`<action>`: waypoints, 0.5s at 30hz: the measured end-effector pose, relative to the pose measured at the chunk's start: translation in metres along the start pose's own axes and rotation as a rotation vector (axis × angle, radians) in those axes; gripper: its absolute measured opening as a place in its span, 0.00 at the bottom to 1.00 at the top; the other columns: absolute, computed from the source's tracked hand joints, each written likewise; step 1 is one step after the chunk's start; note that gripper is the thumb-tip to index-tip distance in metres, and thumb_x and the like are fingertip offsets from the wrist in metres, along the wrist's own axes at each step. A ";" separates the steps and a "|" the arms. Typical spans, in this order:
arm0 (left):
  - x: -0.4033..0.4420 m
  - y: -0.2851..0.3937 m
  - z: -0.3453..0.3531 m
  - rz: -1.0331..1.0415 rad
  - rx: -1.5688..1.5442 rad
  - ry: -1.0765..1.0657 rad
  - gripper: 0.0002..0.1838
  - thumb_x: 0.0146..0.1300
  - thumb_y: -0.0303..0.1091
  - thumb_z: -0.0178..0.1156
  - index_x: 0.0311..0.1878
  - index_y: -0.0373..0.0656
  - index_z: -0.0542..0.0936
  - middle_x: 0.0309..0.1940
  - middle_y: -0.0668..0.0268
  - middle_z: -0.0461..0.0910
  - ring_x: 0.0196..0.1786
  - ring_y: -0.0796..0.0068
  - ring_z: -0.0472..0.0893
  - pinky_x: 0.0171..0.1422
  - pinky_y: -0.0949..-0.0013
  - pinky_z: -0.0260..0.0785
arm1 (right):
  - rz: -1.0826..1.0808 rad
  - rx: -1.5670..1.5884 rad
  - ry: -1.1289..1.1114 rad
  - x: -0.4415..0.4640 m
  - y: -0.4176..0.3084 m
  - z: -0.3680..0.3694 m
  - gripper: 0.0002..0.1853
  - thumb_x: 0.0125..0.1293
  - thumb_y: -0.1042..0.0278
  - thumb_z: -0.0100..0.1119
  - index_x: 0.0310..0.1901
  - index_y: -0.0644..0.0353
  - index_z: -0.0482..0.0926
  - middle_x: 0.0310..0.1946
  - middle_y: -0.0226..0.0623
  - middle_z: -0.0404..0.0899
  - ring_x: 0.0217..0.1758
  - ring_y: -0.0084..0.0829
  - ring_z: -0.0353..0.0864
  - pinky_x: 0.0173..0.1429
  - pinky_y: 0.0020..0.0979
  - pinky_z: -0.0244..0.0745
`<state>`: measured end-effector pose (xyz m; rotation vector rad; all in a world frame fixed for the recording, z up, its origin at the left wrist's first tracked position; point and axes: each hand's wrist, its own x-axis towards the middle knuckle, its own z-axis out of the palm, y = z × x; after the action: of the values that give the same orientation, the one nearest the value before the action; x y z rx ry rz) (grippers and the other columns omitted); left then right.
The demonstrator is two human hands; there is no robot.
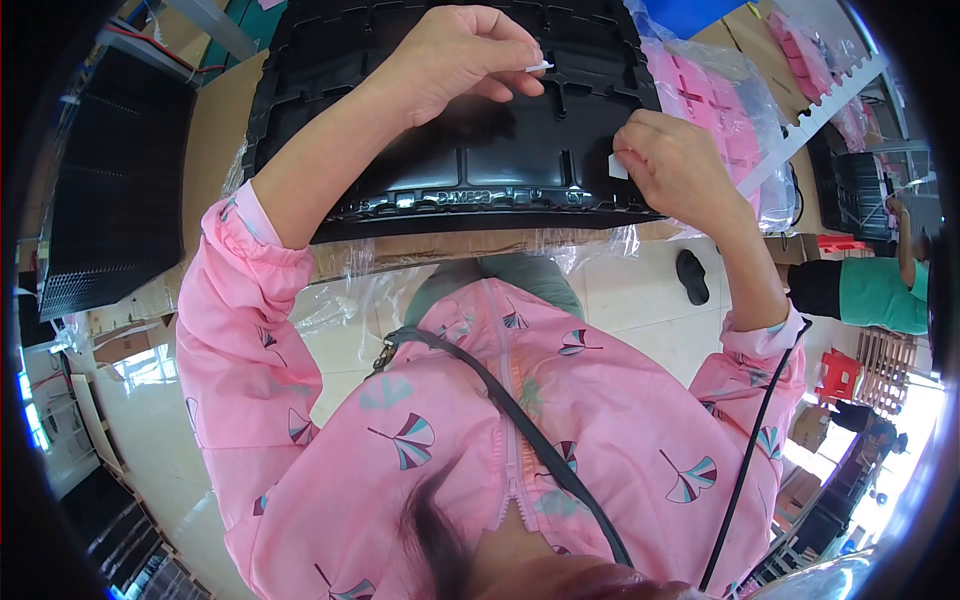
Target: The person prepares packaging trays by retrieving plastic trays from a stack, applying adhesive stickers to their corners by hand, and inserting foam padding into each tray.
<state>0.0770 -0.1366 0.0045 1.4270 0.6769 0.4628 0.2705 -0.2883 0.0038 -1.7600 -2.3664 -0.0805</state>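
Pink trays [690,92] lie under clear plastic [766,118] at the right, near something blue [688,14] at the top edge. Brown cardboard [213,140] shows beside a black perforated panel [115,185] at the left. Farther right, a person in a green top [878,295] is near a red item [838,374]. The floor [635,292] is pale.

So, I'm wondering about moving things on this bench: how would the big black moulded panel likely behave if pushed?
The black moulded panel is probably fairly stiff, given its raised ribs. Its glossy surface may feel slippery under the fingers. Being broad and low-lying, it seems likelier to slide than roll.
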 end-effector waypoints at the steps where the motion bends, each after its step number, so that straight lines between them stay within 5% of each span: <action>1: 0.001 -0.002 0.000 0.007 0.011 -0.004 0.07 0.58 0.30 0.60 0.36 0.36 0.77 0.30 0.63 0.80 0.31 0.75 0.81 0.30 0.79 0.70 | -0.031 -0.017 0.021 -0.001 0.000 0.001 0.02 0.51 0.75 0.55 0.24 0.62 0.75 0.25 0.37 0.74 0.32 0.39 0.76 0.35 0.36 0.71; 5: 0.000 -0.001 0.002 0.001 0.034 0.006 0.04 0.58 0.26 0.59 0.35 0.36 0.77 0.29 0.64 0.80 0.31 0.76 0.82 0.29 0.81 0.70 | -0.108 -0.077 0.060 -0.004 0.000 0.003 0.02 0.51 0.76 0.57 0.26 0.62 0.74 0.26 0.36 0.72 0.31 0.38 0.75 0.34 0.35 0.70; 8: 0.007 -0.017 -0.004 0.070 0.040 -0.069 0.16 0.58 0.42 0.62 0.37 0.36 0.76 0.31 0.61 0.79 0.30 0.73 0.81 0.29 0.72 0.71 | -0.142 -0.113 0.067 -0.004 0.000 0.002 0.02 0.51 0.75 0.56 0.24 0.61 0.74 0.24 0.34 0.72 0.31 0.36 0.76 0.35 0.34 0.71; 15: 0.003 -0.018 0.001 0.149 0.054 -0.062 0.09 0.54 0.31 0.62 0.35 0.38 0.77 0.31 0.63 0.80 0.34 0.75 0.82 0.34 0.77 0.71 | -0.135 -0.037 0.001 -0.005 0.000 -0.003 0.02 0.51 0.74 0.57 0.27 0.61 0.76 0.26 0.35 0.73 0.31 0.38 0.75 0.35 0.34 0.71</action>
<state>0.0783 -0.1375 -0.0142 1.5429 0.5394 0.5174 0.2723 -0.2935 0.0058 -1.6132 -2.4959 -0.1456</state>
